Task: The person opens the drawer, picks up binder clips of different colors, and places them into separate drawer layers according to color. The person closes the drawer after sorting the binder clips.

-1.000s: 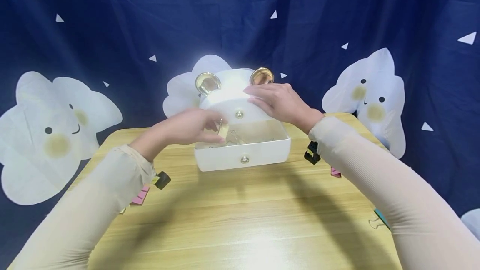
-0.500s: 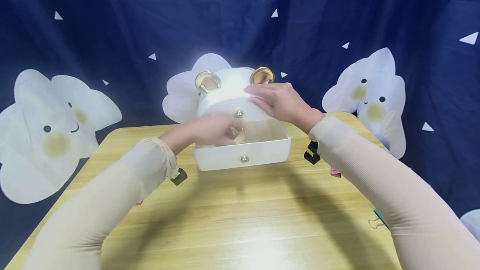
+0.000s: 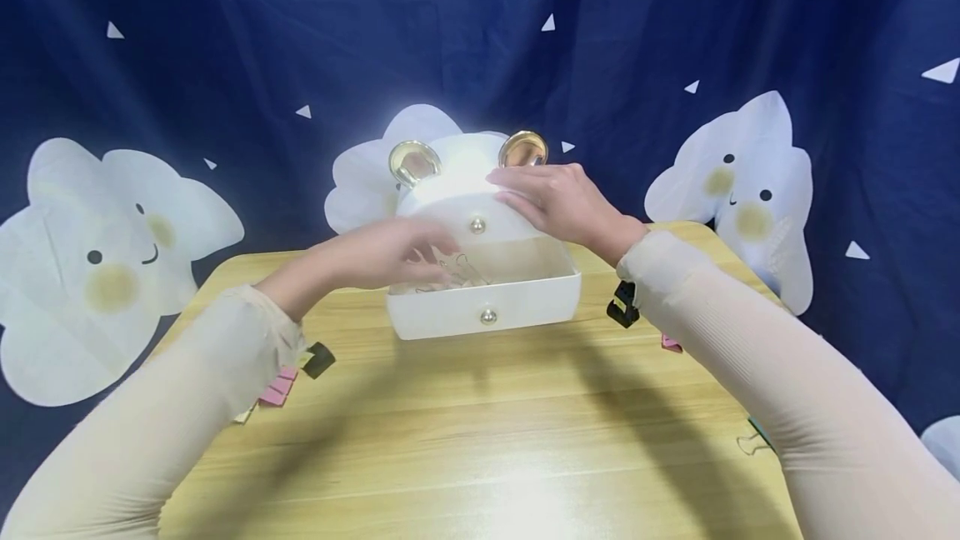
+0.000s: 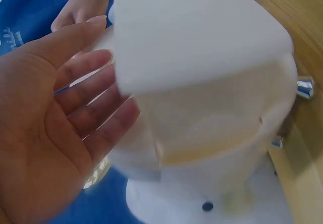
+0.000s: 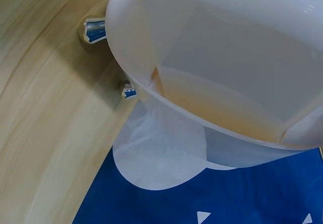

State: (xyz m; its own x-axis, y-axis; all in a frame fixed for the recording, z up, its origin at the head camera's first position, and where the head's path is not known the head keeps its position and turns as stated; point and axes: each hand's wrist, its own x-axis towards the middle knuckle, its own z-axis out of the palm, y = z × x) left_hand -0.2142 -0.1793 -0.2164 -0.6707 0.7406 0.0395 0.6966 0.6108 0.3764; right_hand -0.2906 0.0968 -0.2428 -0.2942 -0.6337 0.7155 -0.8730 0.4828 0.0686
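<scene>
A white storage box (image 3: 427, 205) with gold ears stands at the back of the table, its lower drawer (image 3: 450, 315) pulled out. Above the drawer's left part is my left hand (image 3: 375, 252), fingers spread and slightly bent. In the left wrist view, the palm of my left hand (image 4: 45, 128) faces the camera and holds nothing. Wire handles of binder clips (image 3: 468, 272) show inside the drawer; the clips' bodies are mostly hidden by the drawer front and fingers. My right hand (image 3: 558, 202) rests on the top right of the box, below the right ear.
Pink clips (image 3: 279, 387) and a pale yellow clip (image 3: 246, 414) lie at the table's left edge, partly behind the sleeve. By the right sleeve lie a pink clip (image 3: 671, 343) and a green binder clip (image 3: 761, 432). A blue curtain (image 3: 480, 40) hangs behind.
My left hand carried a yellow clip rightward into the drawer, let it go, and has moved back left without it. The right hand has stayed on the box.
</scene>
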